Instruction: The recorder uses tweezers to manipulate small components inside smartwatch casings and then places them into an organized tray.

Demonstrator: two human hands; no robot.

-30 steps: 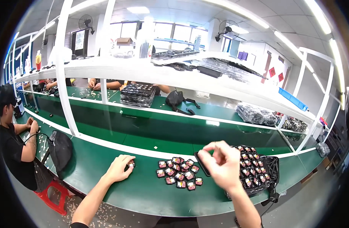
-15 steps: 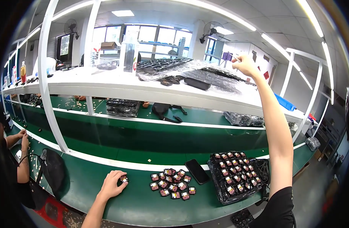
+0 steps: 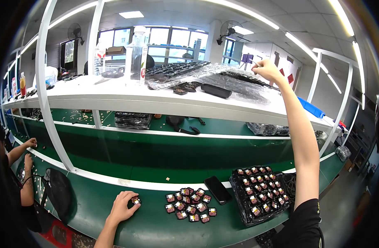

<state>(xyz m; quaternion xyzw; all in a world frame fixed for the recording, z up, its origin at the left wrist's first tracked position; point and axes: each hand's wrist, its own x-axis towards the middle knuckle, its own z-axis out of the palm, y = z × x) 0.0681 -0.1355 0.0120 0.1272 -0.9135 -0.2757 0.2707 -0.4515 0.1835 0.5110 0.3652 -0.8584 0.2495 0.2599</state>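
Note:
On the green bench, my left hand (image 3: 122, 206) pinches a small black square part (image 3: 136, 200) with a white, yellow and dark red face, resting at the bench top. To its right lies a loose group of similar parts (image 3: 193, 205). My right hand (image 3: 267, 71) is raised above the white shelf, arm stretched up, fingers curled closed around a thin item that is too small to make out. Below that arm, a stack of black trays (image 3: 238, 198) holds several rows of the same parts. A black phone (image 3: 217, 189) lies between the loose parts and the trays.
The white shelf (image 3: 115, 99) spans the bench, carrying clear and black trays (image 3: 179, 70), a tall clear bottle (image 3: 136, 53) and a blue bin (image 3: 310, 108). A white post (image 3: 53, 99) stands at left. A co-worker's hands (image 3: 31, 143) and a black bag (image 3: 59, 190) are left.
The co-worker's hands have moved apart, one reaching further forward. My view has shifted slightly; my two hands keep nearly the same poses.

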